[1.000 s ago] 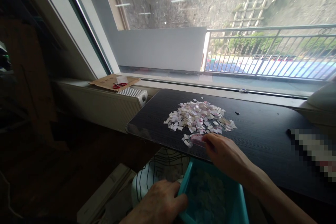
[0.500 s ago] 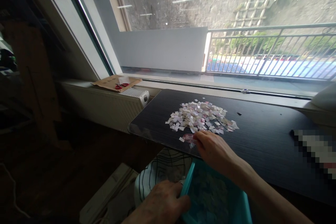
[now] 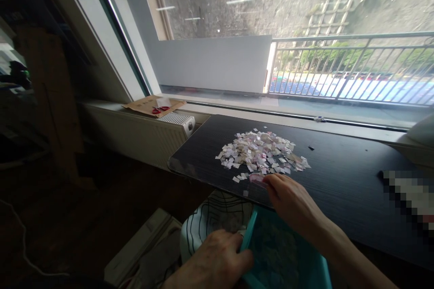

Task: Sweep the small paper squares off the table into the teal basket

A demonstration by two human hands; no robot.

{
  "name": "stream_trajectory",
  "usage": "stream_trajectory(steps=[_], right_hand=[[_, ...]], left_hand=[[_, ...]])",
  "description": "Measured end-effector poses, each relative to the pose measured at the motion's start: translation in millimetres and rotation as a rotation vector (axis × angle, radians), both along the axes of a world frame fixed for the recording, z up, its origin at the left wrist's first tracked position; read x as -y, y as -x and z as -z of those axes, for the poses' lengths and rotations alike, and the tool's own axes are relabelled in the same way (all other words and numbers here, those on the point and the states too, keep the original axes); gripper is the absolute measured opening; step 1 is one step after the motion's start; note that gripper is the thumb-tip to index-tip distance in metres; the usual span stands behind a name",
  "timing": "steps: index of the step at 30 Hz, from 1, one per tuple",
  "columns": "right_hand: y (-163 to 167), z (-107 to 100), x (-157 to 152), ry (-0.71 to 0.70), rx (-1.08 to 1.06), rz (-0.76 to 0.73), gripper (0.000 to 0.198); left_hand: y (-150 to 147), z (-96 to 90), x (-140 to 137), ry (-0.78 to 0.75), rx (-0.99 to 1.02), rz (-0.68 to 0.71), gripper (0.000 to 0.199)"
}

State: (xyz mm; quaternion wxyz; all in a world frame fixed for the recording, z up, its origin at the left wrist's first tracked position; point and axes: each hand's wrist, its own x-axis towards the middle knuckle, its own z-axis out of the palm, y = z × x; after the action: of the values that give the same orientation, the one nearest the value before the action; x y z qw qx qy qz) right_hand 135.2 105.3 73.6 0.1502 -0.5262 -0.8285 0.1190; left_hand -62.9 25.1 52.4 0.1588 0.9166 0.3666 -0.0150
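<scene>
My right hand (image 3: 290, 196) is closed on a small pinkish, see-through piece (image 3: 257, 179) at the near edge of the black table (image 3: 342, 180); its exact kind is unclear. Just beyond it spreads a pile of small cut paper pieces (image 3: 259, 151), mostly white with some pink. A few loose bits (image 3: 240, 177) lie left of the pink piece. Below the tabletop, my left hand (image 3: 220, 253) grips the left rim of a teal plastic bin (image 3: 249, 230). Many small pieces (image 3: 276, 248) show dimly inside it.
On the windowsill at the left lie a brown envelope (image 3: 144, 104) and red-handled scissors (image 3: 160, 109), beside a white radiator (image 3: 176, 119). A small dark scrap (image 3: 311, 147) sits right of the pile. Striped cloth (image 3: 206, 216) covers the lap beside the bin.
My right hand has moved slightly right with the pink piece, exposing more loose paper bits to its left. My left hand keeps hold of the bin. The whole view has shifted a little.
</scene>
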Motion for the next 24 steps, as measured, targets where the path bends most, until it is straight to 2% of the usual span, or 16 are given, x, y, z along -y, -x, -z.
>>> stream_trajectory(steps=[5,11,13,16,19,24], right_hand=[[1,2,6,0.031,-0.036,-0.104,0.024],[-1,1,16,0.044,-0.060,-0.093,0.024],[2,-1,12,0.043,-0.070,-0.116,0.024],[8,-4,0,-0.015,-0.050,-0.066,0.024],[10,-3,-8,0.001,-0.021,-0.058,0.024],[4,1,-1,-0.015,-0.014,-0.054,0.022]], left_hand=[[2,-2.3,0,0.038,0.067,-0.029,0.017],[3,-5.8,2,0.086,0.067,-0.035,0.019],[3,-6.0,1,0.080,0.074,-0.026,0.019],[3,-5.3,1,0.058,0.082,-0.023,0.016],[3,-4.0,1,0.029,0.053,-0.029,0.017],[4,-4.3,1,0.043,0.084,-0.009,0.016]])
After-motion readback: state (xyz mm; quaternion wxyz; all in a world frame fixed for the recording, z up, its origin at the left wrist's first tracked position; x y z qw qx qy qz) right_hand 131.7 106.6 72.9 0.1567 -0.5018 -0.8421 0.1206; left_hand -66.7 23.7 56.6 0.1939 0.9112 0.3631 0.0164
